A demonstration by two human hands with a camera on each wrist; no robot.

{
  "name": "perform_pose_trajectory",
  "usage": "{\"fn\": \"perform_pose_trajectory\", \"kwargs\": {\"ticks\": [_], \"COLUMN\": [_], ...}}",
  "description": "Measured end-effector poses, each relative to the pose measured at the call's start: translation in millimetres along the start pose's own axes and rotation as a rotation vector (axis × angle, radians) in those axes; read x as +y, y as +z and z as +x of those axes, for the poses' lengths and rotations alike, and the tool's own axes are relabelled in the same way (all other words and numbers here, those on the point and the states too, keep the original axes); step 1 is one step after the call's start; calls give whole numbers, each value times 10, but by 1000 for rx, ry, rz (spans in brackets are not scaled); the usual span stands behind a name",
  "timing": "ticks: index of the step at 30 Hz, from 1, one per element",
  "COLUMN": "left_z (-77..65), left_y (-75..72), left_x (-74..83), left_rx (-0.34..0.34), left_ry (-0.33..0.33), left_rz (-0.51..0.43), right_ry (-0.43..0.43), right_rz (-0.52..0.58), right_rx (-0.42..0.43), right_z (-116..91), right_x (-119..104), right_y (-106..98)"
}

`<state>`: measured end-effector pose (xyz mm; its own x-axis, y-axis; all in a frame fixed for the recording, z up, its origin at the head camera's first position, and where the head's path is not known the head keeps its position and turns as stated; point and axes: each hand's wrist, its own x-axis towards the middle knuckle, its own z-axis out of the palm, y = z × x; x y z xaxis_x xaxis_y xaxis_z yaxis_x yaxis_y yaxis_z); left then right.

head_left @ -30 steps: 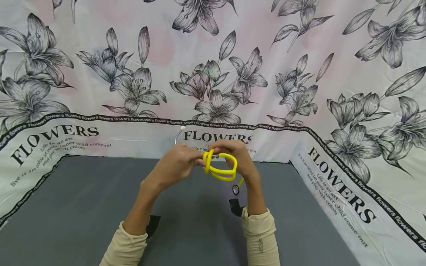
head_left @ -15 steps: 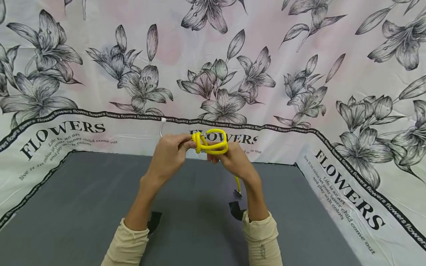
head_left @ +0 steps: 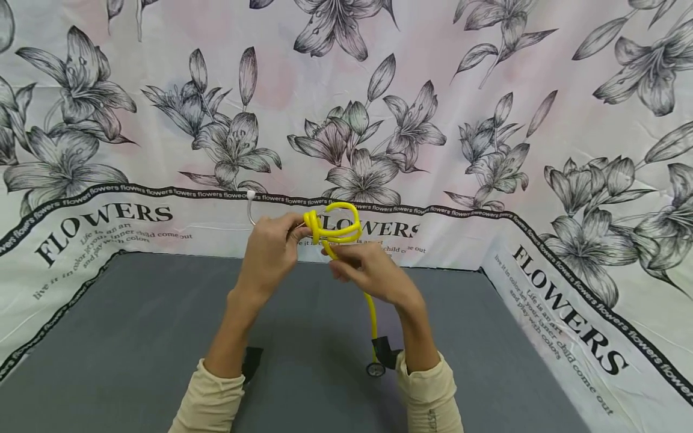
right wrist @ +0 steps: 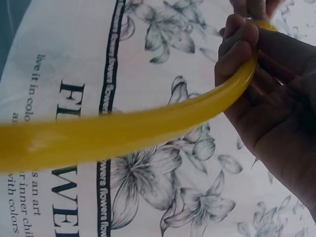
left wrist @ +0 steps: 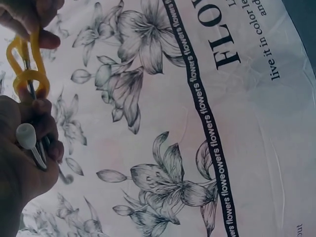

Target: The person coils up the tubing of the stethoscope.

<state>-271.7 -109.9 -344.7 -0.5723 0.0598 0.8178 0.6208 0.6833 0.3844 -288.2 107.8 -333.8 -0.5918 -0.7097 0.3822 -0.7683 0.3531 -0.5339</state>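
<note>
A yellow-tubed stethoscope (head_left: 352, 231) is held up in the air, its tubing looped and wrapped round itself near the metal ear tubes. My left hand (head_left: 269, 248) grips the ear tubes beside the wrap; a white ear tip (left wrist: 25, 133) pokes out past its fingers in the left wrist view. With curled fingers, my right hand (head_left: 373, 273) holds the tubing just below the loop. From there the yellow tube (right wrist: 123, 136) runs free across the right wrist view. At its lower end hangs the round chest piece (head_left: 375, 369), near the right forearm.
A grey tabletop (head_left: 178, 313) lies below the hands. Floral printed cloth (head_left: 216, 126) covers the wall behind and the sides. Black straps (head_left: 385, 352) show at both wrists.
Both hands shifted left and a little up, then the right hand moved from the loop down to the tubing under it. The chest piece now hangs lower, on more free tube.
</note>
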Motion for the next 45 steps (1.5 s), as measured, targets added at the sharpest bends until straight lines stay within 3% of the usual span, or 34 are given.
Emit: {"fn": "perform_pose_trajectory", "kwargs": {"ticks": [4,9,14,18,21,24,28,32,37,45], "left_z": [11,19,22,0,-26,-44,-62,-89,-107,-98], "left_y": [37,50,108,169,197,221,291,377,355,287], "left_x": [-8,-29,-54,-90,-86,-41,30,78,120,130], "left_rx": [53,106,97,77,62,47,-12,-84,-153,-233], "left_ry": [8,-13,37,28,33,78,200,303,331,457], "left_rz": [92,140,205,281,325,360,413,466,439,411], "right_ry": [-35,-76,-140,-190,-176,-161,-168,-108,-51,-53], "right_rz": [-49,-104,-257,-396,-438,-456,-538,-612,-560,-435], "right_rx": [-29,-16,24,59,133,262,435,557,624,588], "right_z": [-8,-30,-70,-111,-132,-139,-116,-97,-117,-127], "right_x": [-62,-110,-205,-311,-344,-334,-310,-237,-107,24], "right_y": [18,37,57,71,66,45,16,-17,-90,-133]}}
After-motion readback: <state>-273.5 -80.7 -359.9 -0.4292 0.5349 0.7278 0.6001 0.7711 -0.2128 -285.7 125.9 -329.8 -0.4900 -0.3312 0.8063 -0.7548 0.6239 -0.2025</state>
